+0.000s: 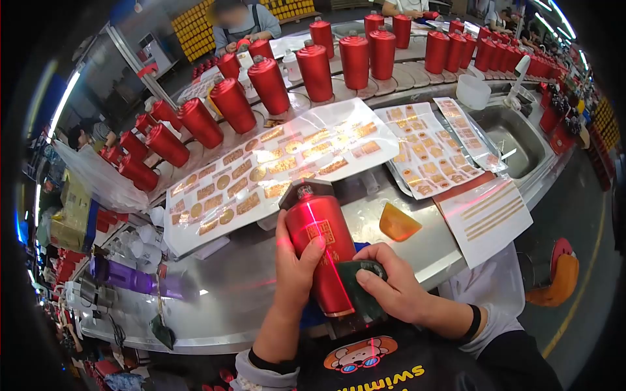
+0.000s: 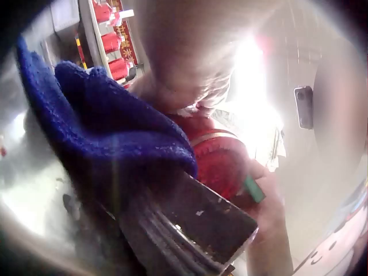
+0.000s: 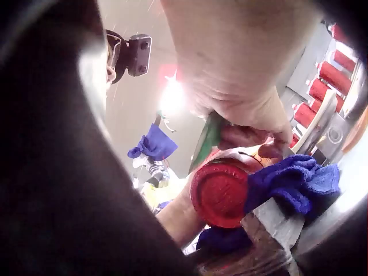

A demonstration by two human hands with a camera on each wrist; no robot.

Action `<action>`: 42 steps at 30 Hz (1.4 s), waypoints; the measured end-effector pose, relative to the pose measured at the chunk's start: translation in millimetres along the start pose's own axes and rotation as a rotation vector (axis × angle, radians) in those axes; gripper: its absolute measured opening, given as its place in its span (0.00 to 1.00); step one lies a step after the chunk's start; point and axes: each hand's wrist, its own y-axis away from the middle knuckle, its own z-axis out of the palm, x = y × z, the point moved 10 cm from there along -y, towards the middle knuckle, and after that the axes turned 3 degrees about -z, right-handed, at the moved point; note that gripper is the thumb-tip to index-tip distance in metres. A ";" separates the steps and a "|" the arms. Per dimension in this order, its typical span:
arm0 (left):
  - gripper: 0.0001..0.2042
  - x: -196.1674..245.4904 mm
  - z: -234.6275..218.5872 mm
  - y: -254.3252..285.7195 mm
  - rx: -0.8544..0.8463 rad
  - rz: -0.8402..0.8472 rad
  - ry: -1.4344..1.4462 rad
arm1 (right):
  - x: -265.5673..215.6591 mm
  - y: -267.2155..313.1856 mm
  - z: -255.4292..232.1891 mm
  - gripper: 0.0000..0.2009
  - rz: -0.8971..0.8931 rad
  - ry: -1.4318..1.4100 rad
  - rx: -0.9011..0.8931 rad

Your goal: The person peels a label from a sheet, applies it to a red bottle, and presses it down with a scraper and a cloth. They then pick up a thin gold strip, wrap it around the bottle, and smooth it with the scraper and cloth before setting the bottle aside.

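A red bottle point(image 1: 329, 244) with gold lettering lies tilted across my front, neck away from me, in a dark holder point(image 1: 334, 190) lined with blue cloth point(image 3: 299, 178). My left hand point(image 1: 293, 260) grips its left side, thumb on top beside the gold emblem point(image 1: 320, 232). In my right hand point(image 1: 401, 290) a dark green flat scraper point(image 1: 365, 287) is pinched between thumb and fingers, its edge along the bottle's right side. The right wrist view shows the bottle's round red base point(image 3: 221, 192) and the scraper's green edge point(image 3: 207, 141) above it.
Sheets of gold stickers point(image 1: 254, 173) lie on the steel table point(image 1: 241, 280), with a smaller sticker tray point(image 1: 424, 150) to the right. An orange scraper point(image 1: 398, 222) lies nearby. Red bottles stand along the curved conveyor point(image 1: 407, 75) behind. A sink point(image 1: 515, 143) is at right.
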 end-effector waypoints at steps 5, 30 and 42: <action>0.42 0.3 -3.6 -3.6 0.054 -0.032 0.043 | -41.7 -7.9 -21.3 0.18 -0.233 0.168 0.078; 0.38 0.3 -7.2 -3.3 0.065 0.064 -0.125 | -39.2 -23.9 14.1 0.30 -0.577 0.740 -0.023; 0.39 0.0 -3.8 -1.6 0.049 0.043 -0.021 | -39.1 -23.5 14.7 0.31 -0.590 0.738 -0.020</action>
